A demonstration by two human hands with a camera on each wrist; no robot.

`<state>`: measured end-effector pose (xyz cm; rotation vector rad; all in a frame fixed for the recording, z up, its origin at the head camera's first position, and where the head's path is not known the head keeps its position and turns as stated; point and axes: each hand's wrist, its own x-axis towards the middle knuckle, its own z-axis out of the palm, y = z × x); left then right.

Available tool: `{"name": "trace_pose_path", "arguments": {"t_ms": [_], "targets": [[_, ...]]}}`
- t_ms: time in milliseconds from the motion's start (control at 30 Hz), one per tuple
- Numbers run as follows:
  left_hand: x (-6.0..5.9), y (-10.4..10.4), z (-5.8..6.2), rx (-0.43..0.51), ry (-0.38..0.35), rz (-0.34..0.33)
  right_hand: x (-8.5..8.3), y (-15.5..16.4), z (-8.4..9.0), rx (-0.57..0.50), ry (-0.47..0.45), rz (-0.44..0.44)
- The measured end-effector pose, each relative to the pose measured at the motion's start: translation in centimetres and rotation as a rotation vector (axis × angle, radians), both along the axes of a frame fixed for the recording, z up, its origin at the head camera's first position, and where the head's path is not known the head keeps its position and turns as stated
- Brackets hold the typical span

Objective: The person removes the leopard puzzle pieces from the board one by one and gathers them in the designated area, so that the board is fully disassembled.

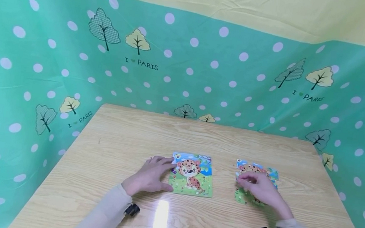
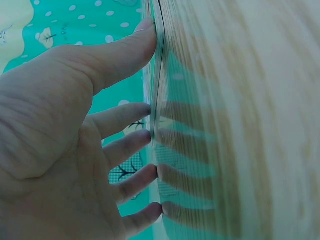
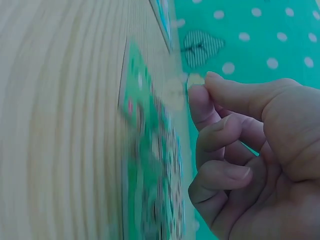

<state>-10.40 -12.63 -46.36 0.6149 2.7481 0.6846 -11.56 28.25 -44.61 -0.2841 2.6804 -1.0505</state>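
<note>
A square picture of a spotted cartoon leopard (image 1: 191,174) lies on the wooden table. My left hand (image 1: 153,174) rests at its left edge, thumb and fingers spread. In the left wrist view, the fingertips (image 2: 150,172) of the left hand touch down along the flat surface. To the right lies a second leopard picture (image 1: 240,196) with an uneven, stepped outline, like a jigsaw. Over it hovers my right hand (image 1: 260,186), covering its middle. Seen from the right wrist, this hand (image 3: 250,145) has curled fingers and thumb meeting index fingertip; nothing shows between them.
The pale wooden table (image 1: 123,133) reaches back to a green dotted curtain (image 1: 190,60) that hangs on the far side and both flanks. A bright light reflection lies on the tabletop in front of the left picture. A dark band is on each wrist.
</note>
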Motion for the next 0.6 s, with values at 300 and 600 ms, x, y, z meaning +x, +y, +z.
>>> {"name": "trace_pose_path", "arguments": {"t_ms": [300, 600], "targets": [[0.0, 0.1, 0.1, 0.002, 0.006, -0.003, -0.6, -4.3, -0.4, -0.066, -0.031, 0.075], [0.1, 0.1, -0.1, 0.002, 0.002, -0.004, -1.0, -7.8, -0.9, -0.127, -0.091, 0.248]]}}
